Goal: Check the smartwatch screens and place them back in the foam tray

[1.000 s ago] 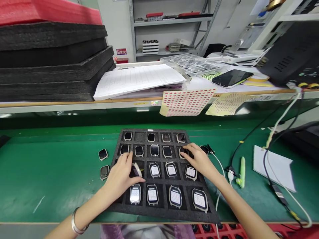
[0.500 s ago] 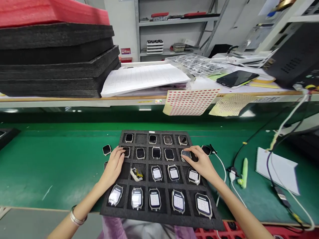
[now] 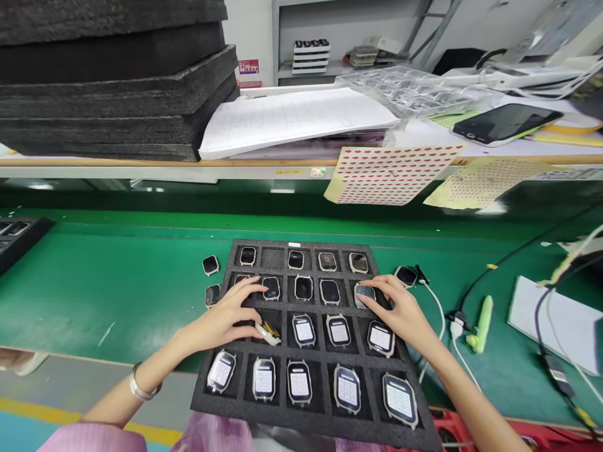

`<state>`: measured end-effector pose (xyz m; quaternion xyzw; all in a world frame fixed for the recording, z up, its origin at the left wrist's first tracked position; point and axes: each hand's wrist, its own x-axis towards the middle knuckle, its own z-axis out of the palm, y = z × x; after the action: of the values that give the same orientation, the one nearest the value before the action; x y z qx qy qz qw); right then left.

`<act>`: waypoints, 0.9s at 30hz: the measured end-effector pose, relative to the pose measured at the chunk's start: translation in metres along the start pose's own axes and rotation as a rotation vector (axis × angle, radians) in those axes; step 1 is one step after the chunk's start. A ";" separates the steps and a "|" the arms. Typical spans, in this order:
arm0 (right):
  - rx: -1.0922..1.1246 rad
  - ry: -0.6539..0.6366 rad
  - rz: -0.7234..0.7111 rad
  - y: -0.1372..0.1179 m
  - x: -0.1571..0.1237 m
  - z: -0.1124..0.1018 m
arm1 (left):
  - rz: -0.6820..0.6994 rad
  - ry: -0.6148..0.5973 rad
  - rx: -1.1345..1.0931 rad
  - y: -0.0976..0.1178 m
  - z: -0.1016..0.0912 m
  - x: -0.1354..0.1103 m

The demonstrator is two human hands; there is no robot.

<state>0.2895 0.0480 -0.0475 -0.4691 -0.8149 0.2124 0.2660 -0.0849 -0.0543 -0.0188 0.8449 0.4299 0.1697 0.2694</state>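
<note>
A black foam tray [image 3: 277, 411] lies on the green mat, its near edge overhanging the table. Its pockets hold several watch bodies; the near rows show lit white screens, the far rows dark ones. My left hand [image 3: 221, 320] lies stretched over the tray's left side, open, fingertips at a dark watch [image 3: 272, 288] in the second row. A small white part [image 3: 267, 333] lies in the pocket under that hand. My right hand [image 3: 400, 311] has its fingers closed on the rightmost watch [image 3: 363, 294] of the second row.
Two loose watches [image 3: 210, 265] lie left of the tray; another [image 3: 406, 275] at its right is on a white cable. A green tool [image 3: 480, 321] and white paper [image 3: 556, 320] lie further right. The shelf above carries stacked black foam [image 3: 117, 94], papers, sticker sheets [image 3: 391, 176].
The tray now sits nearer to me, over the table edge. My left hand moved from the third row up to the second row. My right hand stayed on the same watch.
</note>
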 end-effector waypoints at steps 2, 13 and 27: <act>0.000 0.000 -0.003 0.000 0.000 0.000 | 0.051 -0.068 -0.055 -0.001 -0.009 0.018; -0.057 -0.033 0.030 0.003 0.001 0.000 | 0.219 -0.705 0.076 0.022 -0.067 0.099; -0.064 -0.006 0.031 0.000 0.002 -0.001 | 0.105 -0.619 0.268 0.036 -0.028 0.105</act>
<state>0.2891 0.0496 -0.0465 -0.4895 -0.8146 0.1917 0.2452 -0.0168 0.0226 0.0306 0.9052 0.3022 -0.1392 0.2644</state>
